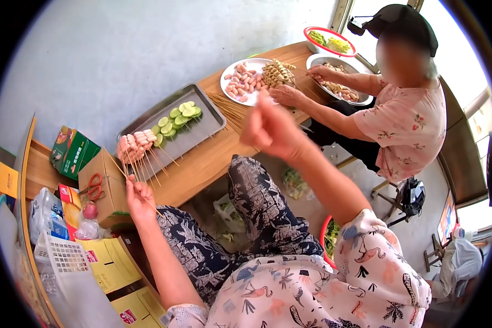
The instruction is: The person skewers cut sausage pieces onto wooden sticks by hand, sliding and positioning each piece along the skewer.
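My left hand (pixel 140 198) is closed around a thin wooden skewer (pixel 154 209) beside the tray's near corner. Whether food sits on that skewer's upper end is hard to tell against the sausages behind it. Pink sausage skewers (pixel 135 145) lie on the metal tray (pixel 202 127), with skewered green slices (pixel 175 119) farther along. My right hand (pixel 272 129) is raised over the table edge, fingers curled and pinched, blurred by motion; anything in the pinch is unclear. Behind it, a white plate (pixel 228 83) holds loose pink sausages (pixel 245 82) and folded tan skewers (pixel 277 73).
Bare skewers (pixel 228 109) lie between tray and plate. A co-worker (pixel 402 120) sits at the right, hands near the plate and a metal bowl (pixel 366 99). A red-rimmed basket (pixel 306 34) stands behind. Scissors (pixel 95 187) rest against a cardboard box (pixel 106 183) at left.
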